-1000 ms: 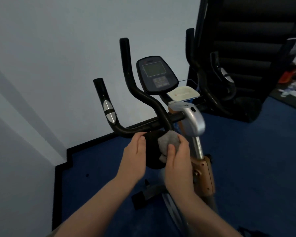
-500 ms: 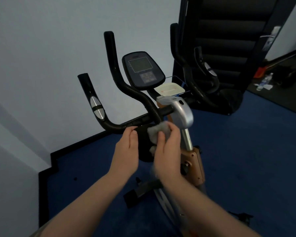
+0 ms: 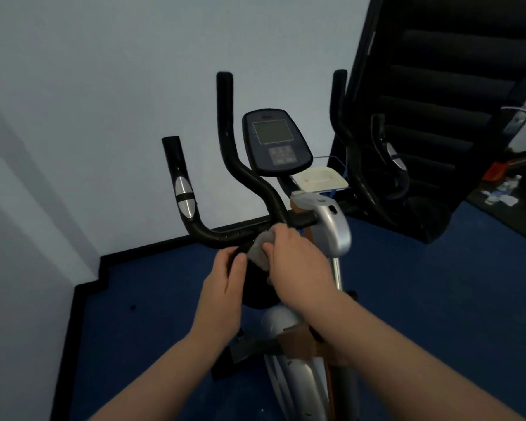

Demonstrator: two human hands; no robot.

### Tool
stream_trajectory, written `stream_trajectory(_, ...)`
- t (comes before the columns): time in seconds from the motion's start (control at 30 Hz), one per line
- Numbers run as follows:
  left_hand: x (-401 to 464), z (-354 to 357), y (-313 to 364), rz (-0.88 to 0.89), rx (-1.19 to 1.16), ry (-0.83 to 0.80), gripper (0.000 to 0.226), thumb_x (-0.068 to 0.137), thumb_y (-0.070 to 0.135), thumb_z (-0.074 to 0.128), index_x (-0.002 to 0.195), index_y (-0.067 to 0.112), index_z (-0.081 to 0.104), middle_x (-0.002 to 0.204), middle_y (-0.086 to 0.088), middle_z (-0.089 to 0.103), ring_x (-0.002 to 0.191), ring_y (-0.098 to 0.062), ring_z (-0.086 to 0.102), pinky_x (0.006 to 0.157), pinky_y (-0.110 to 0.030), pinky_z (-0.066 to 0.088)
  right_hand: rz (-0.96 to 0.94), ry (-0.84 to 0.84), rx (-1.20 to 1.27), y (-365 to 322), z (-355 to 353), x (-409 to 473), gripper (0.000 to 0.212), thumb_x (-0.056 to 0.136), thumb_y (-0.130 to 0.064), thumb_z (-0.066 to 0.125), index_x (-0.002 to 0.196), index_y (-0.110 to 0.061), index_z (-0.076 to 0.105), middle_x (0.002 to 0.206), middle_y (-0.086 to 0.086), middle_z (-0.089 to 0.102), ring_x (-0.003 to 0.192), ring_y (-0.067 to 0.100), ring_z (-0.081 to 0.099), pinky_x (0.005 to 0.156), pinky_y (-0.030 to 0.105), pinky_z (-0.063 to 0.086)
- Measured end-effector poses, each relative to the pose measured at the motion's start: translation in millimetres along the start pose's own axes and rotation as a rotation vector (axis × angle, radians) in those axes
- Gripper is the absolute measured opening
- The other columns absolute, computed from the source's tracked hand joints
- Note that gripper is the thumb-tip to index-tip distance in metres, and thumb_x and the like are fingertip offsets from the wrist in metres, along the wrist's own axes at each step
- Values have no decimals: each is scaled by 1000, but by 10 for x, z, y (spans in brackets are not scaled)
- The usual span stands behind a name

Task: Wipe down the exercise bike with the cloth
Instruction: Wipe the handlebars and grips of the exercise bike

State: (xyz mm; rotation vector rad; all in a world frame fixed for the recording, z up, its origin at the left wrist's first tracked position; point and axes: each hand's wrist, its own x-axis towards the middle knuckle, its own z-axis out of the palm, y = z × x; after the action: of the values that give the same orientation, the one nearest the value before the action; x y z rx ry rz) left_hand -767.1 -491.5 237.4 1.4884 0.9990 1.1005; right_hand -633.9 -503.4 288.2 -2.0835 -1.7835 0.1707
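The exercise bike stands in front of me, with black handlebars point(image 3: 222, 235), a dark console point(image 3: 275, 141) and a silver stem cover point(image 3: 331, 229). My right hand point(image 3: 298, 256) grips a small grey cloth point(image 3: 260, 247) and presses it against the black part just under the handlebar's middle. My left hand point(image 3: 225, 287) is beside it, fingers and thumb curled round the left edge of that black part below the bar. The cloth is mostly hidden under my right hand's fingers.
A white wall is close behind the bike on the left, with a black skirting. Blue carpet point(image 3: 422, 299) covers the floor. A large black machine point(image 3: 438, 101) stands at the back right. A white tray point(image 3: 321, 179) sits behind the console.
My right hand has moved the cloth up and left onto the underside of the handlebar's middle. My left hand has stayed on the black part beside it. My view has shifted.
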Motion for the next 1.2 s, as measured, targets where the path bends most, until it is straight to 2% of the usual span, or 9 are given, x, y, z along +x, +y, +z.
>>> stream_trajectory(0.1, -56, -8, -40, -18, -1, -71, 32, 92, 39, 51, 124, 36, 48, 108, 27, 62, 103, 7, 59, 81, -7, 45, -149, -226, -108, -49, -108, 284, 23, 100, -30, 42, 113, -13, 46, 109, 8, 59, 95, 26, 58, 73, 38, 45)
stream_trajectory(0.27, -126, -38, -35, -26, 8, -93, 27, 98, 19, 52, 122, 29, 45, 106, 20, 62, 102, 2, 60, 81, -12, 47, -306, -383, 135, 189, -237, 307, 19, 101, -30, 42, 112, -16, 48, 104, 3, 59, 89, 19, 58, 79, 39, 49)
stream_trajectory(0.43, -188, 52, 0, -77, 51, -46, 17, 100, 31, 42, 114, 23, 37, 106, -1, 55, 89, 2, 56, 78, -15, 48, -538, -430, -147, 18, -185, 539, 22, 103, -29, 35, 116, -15, 47, 111, 6, 60, 95, 24, 58, 82, 40, 47)
stream_trajectory(0.57, -206, 44, 18, -107, 174, -9, 19, 99, 41, 41, 105, 25, 32, 91, 0, 50, 67, 3, 46, 63, -20, 42, -584, -658, 164, 18, -214, 665, 23, 103, -23, 38, 122, -20, 51, 100, -1, 63, 76, 9, 59, 75, 31, 50)
stream_trajectory(0.67, -206, -6, 58, -131, 274, -40, 27, 93, 54, 39, 104, 30, 30, 83, 2, 51, 60, 1, 44, 58, -23, 39, -617, -747, 170, 175, -313, 702, 30, 103, -26, 41, 132, -23, 45, 108, -4, 61, 91, 9, 60, 78, 23, 50)
stream_trajectory(0.83, -213, 6, 84, -154, 246, -28, 44, 82, 65, 39, 105, 28, 32, 88, 4, 52, 63, 6, 46, 61, -19, 40, -627, -686, -106, 34, -273, 728, 24, 104, -36, 32, 114, -18, 45, 90, -2, 57, 84, 17, 57, 68, 31, 39)
stream_trajectory(0.93, -223, 44, 42, -149, 221, 11, 43, 82, 65, 39, 104, 28, 34, 93, 2, 54, 70, 6, 49, 66, -21, 43, -638, -593, -7, -92, -179, 649, 26, 105, -36, 29, 102, -20, 49, 86, -3, 58, 86, 21, 56, 77, 36, 42)
stream_trajectory(1.07, -242, 38, 46, -135, 236, 6, 43, 82, 67, 38, 106, 31, 34, 95, -4, 56, 74, -1, 52, 69, -34, 47, -634, -412, -28, 112, -167, 497, 24, 103, -33, 36, 116, -17, 49, 105, 4, 60, 91, 24, 58, 80, 41, 46)
stream_trajectory(1.2, -248, 28, 53, -137, 245, -1, 44, 83, 68, 38, 108, 32, 36, 100, -14, 58, 74, -11, 53, 74, -47, 48, -509, -318, -73, 227, -128, 359, 26, 102, -34, 37, 120, -16, 44, 111, 7, 57, 89, 27, 59, 75, 41, 48)
